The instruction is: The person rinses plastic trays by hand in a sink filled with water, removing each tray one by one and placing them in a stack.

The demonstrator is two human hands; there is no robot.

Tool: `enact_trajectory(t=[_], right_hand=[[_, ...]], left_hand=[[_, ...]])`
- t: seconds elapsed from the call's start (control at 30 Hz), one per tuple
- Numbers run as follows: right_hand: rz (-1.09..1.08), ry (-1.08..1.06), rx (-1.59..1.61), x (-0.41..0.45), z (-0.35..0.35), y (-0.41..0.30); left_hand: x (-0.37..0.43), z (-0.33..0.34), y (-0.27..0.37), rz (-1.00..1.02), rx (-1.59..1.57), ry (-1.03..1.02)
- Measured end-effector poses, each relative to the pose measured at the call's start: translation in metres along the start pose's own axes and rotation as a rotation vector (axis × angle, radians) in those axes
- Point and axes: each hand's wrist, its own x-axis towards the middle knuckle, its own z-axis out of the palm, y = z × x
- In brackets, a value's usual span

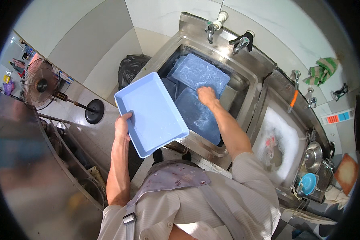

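Note:
My left hand (123, 126) grips a light blue plastic tray (153, 112) by its left side wall, thumb inside the rim. The tray is tilted, its inside facing me, with a few wet drops near its right side. It is held over the near left edge of a stainless steel sink basin (249, 99). My right hand (208, 96) reaches into the water there, at the near edge of a submerged blue tray (201, 70). Its fingertips are hidden, so its grip is unclear. Another blue tray (198, 117) lies underwater nearer to me.
Two taps (210, 31) (242, 43) rise behind the basin. The right-hand basin (283, 141) holds foamy water. Farther right sit a metal bowl (313, 156) and a blue bowl (307, 183). A black bag (132, 70) and a standing fan (42, 85) are leftward, beyond a steel counter (27, 168).

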Motion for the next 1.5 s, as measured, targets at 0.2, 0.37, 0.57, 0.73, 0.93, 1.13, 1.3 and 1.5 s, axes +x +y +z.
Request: enact_trajectory(t=[0.2, 0.37, 0.57, 0.73, 0.93, 1.13, 1.3, 1.5], right_hand=[[-0.03, -0.08, -0.055, 0.004, 0.0, -0.006], [-0.058, -0.115, -0.003, 0.002, -0.034, -0.008], [-0.036, -0.271, 0.191, 0.011, -0.053, 0.004], [-0.087, -0.229, 0.044, 0.013, -0.028, 0.012], [0.098, -0.043, 0.08, -0.005, -0.045, -0.001], [0.124, 0.248, 0.16, -0.004, -0.071, 0.018], [-0.128, 0.499, 0.323, 0.003, -0.091, 0.051], [-0.129, 0.435, 0.195, -0.026, -0.169, 0.017]], left_hand=[[0.002, -0.003, -0.002, 0.016, -0.011, -0.025], [0.006, -0.005, -0.005, 0.037, -0.008, -0.031], [0.002, -0.001, -0.002, 0.045, -0.009, -0.02], [0.005, -0.001, -0.005, 0.067, -0.012, -0.062], [0.001, -0.003, -0.005, 0.088, -0.012, -0.04], [0.0, -0.001, -0.001, 0.086, -0.009, -0.066], [0.001, 0.003, -0.002, 0.096, -0.001, -0.071], [0.012, -0.011, -0.007, 0.091, 0.02, -0.1]])
